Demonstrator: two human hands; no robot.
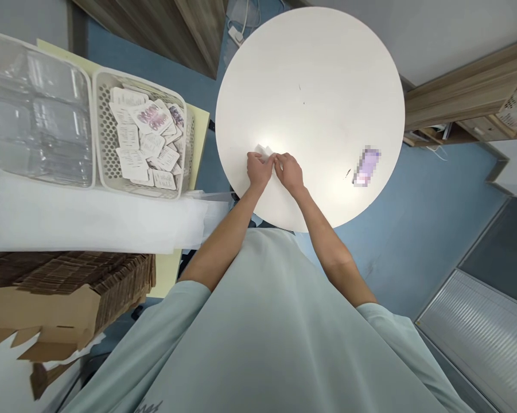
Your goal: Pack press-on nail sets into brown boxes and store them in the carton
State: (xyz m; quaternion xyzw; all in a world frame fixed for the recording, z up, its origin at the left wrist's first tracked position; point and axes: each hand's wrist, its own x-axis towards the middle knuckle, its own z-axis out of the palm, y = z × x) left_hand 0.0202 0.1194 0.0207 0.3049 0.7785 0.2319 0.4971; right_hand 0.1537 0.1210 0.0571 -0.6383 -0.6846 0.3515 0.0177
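Over the near part of a round white table (327, 51), my two hands meet at a small white card-like piece (264, 151). My left hand (259, 169) has its fingers closed around the near side of this piece. Beside it, my right hand (289, 171) pinches at the piece's right edge, fingertips touching or nearly touching those of the left. The piece is pale and partly covered by the fingers, so its exact kind and any print on it cannot be made out.
To the left, a white perforated basket (105, 129) holds many printed cards (152, 143). Clear plastic boxes (60, 80) fill another bin beside it. Below lie white sheets (90, 218) and a carton (38, 307) of brown folded cardboard. A blurred purple object (367, 166) rests on the table's right.
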